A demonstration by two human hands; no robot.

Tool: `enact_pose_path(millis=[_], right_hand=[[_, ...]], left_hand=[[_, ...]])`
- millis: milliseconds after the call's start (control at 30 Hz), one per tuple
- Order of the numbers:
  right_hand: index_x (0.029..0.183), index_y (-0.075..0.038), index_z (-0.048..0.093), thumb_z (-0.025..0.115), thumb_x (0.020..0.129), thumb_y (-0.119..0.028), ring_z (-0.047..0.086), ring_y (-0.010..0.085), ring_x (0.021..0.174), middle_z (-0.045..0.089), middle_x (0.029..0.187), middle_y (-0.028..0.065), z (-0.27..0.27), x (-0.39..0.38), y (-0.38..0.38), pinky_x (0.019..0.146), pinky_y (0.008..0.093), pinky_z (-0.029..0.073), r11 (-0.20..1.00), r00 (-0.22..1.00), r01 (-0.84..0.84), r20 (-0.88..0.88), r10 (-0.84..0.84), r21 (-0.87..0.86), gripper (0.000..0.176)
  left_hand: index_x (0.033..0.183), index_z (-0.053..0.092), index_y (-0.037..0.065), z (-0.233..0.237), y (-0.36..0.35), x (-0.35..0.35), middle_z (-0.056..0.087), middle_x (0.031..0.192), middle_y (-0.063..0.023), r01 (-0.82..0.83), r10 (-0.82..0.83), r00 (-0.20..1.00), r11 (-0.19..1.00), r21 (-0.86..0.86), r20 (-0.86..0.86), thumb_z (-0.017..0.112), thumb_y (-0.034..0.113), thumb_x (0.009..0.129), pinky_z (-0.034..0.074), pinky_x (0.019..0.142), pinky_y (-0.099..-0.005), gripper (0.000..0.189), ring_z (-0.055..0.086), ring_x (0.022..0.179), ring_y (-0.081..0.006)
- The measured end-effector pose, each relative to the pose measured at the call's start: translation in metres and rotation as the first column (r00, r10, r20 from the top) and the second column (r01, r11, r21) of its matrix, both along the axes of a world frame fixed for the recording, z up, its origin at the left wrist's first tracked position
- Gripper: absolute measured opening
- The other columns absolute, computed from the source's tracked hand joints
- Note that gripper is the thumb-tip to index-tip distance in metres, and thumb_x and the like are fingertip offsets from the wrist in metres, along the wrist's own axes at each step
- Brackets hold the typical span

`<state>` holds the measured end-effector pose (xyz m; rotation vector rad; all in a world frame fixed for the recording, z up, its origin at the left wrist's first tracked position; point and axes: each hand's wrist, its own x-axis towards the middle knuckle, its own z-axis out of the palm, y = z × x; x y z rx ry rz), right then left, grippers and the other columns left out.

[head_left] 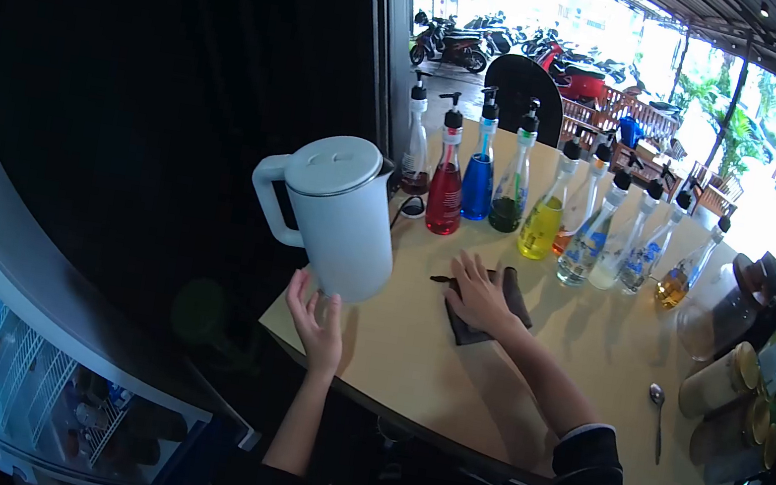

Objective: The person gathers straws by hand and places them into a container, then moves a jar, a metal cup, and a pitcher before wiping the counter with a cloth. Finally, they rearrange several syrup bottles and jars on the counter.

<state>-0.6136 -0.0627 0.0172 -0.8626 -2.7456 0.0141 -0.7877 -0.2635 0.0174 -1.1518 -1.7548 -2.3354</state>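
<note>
A white lidded jug [346, 231] with a side handle stands near the table's left edge. My left hand [316, 324] is at its base, palm up and fingers apart, the fingertips right at the lower wall. On the tabletop lies a folded dark cloth [522, 301]. My right hand [479, 294] rests flat on this cloth with its fingers stretched out, covering part of it. Beyond the hands runs a row of pump bottles, among them a red one [446, 191], a blue one [478, 186] and a yellow one [541, 227].
The wooden table [410, 366] has a curved front edge. A metal spoon [656, 413] lies at the right, beside several lidded jars [719, 380]. A glass-door fridge [38, 371] stands low on the left. Behind the table are a black chair [525, 87] and parked motorbikes [449, 46].
</note>
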Motion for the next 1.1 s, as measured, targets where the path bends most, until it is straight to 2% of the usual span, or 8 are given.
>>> enact_pose_path(millis=[133, 333, 600, 733, 833, 933, 1000, 1100], right_hand=[[0.138, 0.001, 0.025, 0.04, 0.093, -0.05, 0.02, 0.0295, 0.137, 0.025, 0.146, 0.0173, 0.016, -0.081, -0.012, 0.11, 0.0364, 0.017, 0.548, 0.726, -0.534, -0.681, -0.093, -0.644, 0.07], [0.137, 0.002, 0.028, 0.031, 0.097, -0.046, 0.026, 0.0226, 0.132, 0.032, 0.14, 0.0133, 0.012, -0.146, -0.015, 0.108, 0.0328, 0.02, 0.31, 0.578, -0.708, -0.773, -0.26, -0.634, 0.062], [0.133, 0.002, 0.034, 0.036, 0.097, -0.038, 0.038, 0.023, 0.122, 0.041, 0.129, 0.0156, 0.03, -0.12, -0.043, 0.104, 0.0331, 0.026, 0.456, 0.527, -0.739, -0.847, -0.067, -0.495, 0.054], [0.134, 0.0, 0.029, 0.062, 0.086, -0.014, 0.044, 0.0232, 0.116, 0.037, 0.128, 0.0137, 0.033, -0.123, 0.02, 0.097, 0.032, 0.036, 0.914, 0.409, -0.375, -0.912, 0.013, -0.155, 0.06], [0.13, 0.004, 0.031, 0.067, 0.078, -0.014, 0.036, 0.0368, 0.121, 0.035, 0.129, 0.0238, 0.064, -0.124, 0.064, 0.102, 0.0384, 0.031, 0.95, 0.262, -0.162, -0.94, -0.22, -0.268, 0.066], [0.126, 0.006, 0.033, 0.066, 0.08, -0.018, 0.044, 0.0364, 0.116, 0.044, 0.122, 0.0243, 0.073, -0.131, 0.098, 0.099, 0.0385, 0.035, 0.972, 0.358, -0.004, -0.908, -0.216, -0.233, 0.062], [0.117, 0.005, 0.038, 0.064, 0.082, -0.021, 0.053, 0.0382, 0.103, 0.054, 0.106, 0.0249, 0.079, -0.128, 0.104, 0.091, 0.0397, 0.041, 0.879, 0.562, -0.223, -0.792, -0.238, -0.423, 0.051], [0.105, 0.004, 0.041, 0.062, 0.083, -0.021, 0.056, 0.0421, 0.093, 0.057, 0.094, 0.0257, 0.071, -0.131, 0.115, 0.082, 0.0436, 0.043, 0.938, 0.563, -0.148, -0.806, -0.182, -0.314, 0.039]], left_hand=[[0.138, 0.022, 0.0, -0.003, 0.018, -0.048, 0.028, 0.141, -0.0171, 0.035, -0.036, 0.998, 0.999, 0.025, 0.057, 0.049, 0.021, 0.092, 0.023, 0.106, -0.0412, 0.057, 0.028, 0.131, -0.0275], [0.14, 0.02, -0.004, 0.013, 0.048, -0.084, 0.025, 0.143, -0.0189, 0.176, -0.177, 0.984, 0.984, 0.013, 0.03, 0.033, 0.035, 0.098, 0.021, 0.108, -0.0377, 0.058, 0.027, 0.133, -0.0283], [0.139, 0.022, -0.004, 0.006, 0.036, -0.085, 0.029, 0.141, -0.0186, 0.146, -0.151, 0.984, 0.988, 0.058, 0.099, 0.032, 0.036, 0.098, 0.02, 0.108, -0.0373, 0.058, 0.029, 0.131, -0.0276], [0.135, 0.027, -0.004, 0.022, 0.016, -0.056, 0.032, 0.136, -0.0184, -0.025, 0.019, 0.998, 0.994, 0.11, 0.053, 0.037, 0.03, 0.096, 0.023, 0.105, -0.0374, 0.053, 0.033, 0.127, -0.0267], [0.125, 0.036, -0.004, 0.008, 0.006, -0.03, 0.039, 0.126, -0.0177, -0.133, 0.152, 0.985, 0.968, 0.213, -0.075, 0.048, 0.018, 0.09, 0.031, 0.097, -0.037, 0.043, 0.041, 0.116, -0.0247], [0.108, 0.045, -0.002, 0.002, 0.008, 0.003, 0.05, 0.103, -0.0139, -0.005, 0.092, 0.914, 0.977, 0.215, -0.395, 0.052, 0.005, 0.084, 0.038, 0.088, -0.0366, 0.026, 0.049, 0.094, -0.0227], [0.098, 0.05, 0.0, 0.02, 0.013, 0.023, 0.053, 0.094, -0.0131, 0.064, -0.048, 0.847, 0.998, 0.012, -0.529, 0.055, 0.003, 0.078, 0.041, 0.083, -0.0367, 0.02, 0.051, 0.088, -0.0242], [0.096, 0.052, 0.001, 0.033, 0.042, 0.046, 0.054, 0.09, -0.0109, 0.193, -0.179, 0.864, 0.981, -0.018, -0.471, 0.058, 0.0, 0.076, 0.043, 0.077, -0.0325, 0.021, 0.053, 0.082, -0.0216]])
